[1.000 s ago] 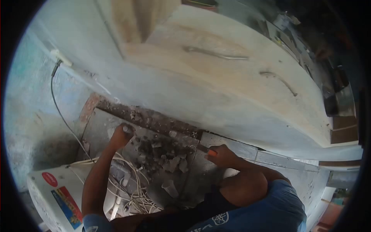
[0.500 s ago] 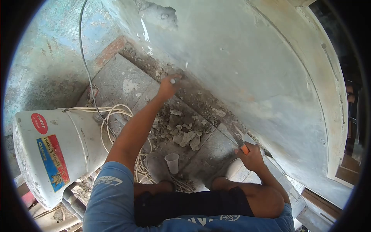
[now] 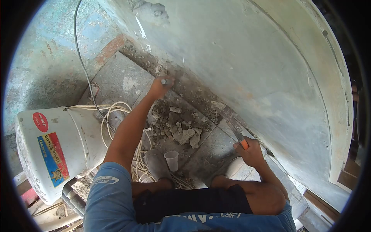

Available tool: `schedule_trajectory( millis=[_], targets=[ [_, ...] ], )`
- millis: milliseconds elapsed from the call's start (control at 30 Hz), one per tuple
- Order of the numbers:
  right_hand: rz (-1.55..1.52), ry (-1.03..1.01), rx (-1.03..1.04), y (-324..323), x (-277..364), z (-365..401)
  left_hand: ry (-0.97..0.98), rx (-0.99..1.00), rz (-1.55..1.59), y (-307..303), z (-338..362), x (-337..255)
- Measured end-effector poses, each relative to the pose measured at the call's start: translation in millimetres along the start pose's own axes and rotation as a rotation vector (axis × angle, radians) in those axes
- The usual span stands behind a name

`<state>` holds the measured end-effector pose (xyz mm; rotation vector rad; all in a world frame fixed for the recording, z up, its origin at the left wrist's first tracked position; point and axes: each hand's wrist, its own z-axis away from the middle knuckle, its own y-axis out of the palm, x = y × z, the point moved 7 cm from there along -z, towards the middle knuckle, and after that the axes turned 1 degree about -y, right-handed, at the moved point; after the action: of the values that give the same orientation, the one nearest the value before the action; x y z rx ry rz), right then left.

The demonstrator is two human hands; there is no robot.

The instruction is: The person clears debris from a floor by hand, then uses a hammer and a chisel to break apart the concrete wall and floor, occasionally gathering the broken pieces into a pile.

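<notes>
Chisel (image 3: 164,81) clenched in left hand (image 3: 157,88) at wall foot (image 3: 193,91), 12 o'clock; orange-handled blade (image 3: 235,130) gripped by right hand (image 3: 251,150), 3 o'clock. Rubble (image 3: 181,129) already loose between; seemingly more crumbling edge left.

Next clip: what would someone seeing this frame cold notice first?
Broken rubble lies heaped on the floor tiles at the foot of the wall, mid-frame. The left hand grips a small metal tool at the wall's base; the right hand holds an orange-handled tool to the right.
</notes>
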<state>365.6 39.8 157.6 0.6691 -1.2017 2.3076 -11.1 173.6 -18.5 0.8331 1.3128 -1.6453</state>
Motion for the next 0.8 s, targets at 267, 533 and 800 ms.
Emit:
schedule_trajectory(
  millis=[267,533,800],
  targets=[
    [0.023,0.006,-0.001,-1.2,-30.9,-6.1,0.121,-0.106,-0.078,-28.1,8.8,-35.8],
    [-0.161,0.201,-0.038,6.5,-67.9,-1.7,-0.07,0.081,0.505,96.1,34.1,-42.2],
    [-0.12,0.149,-0.044,4.5,-74.9,4.5,0.079,0.109,0.148,119.5,69.3,-74.3]
  ],
)
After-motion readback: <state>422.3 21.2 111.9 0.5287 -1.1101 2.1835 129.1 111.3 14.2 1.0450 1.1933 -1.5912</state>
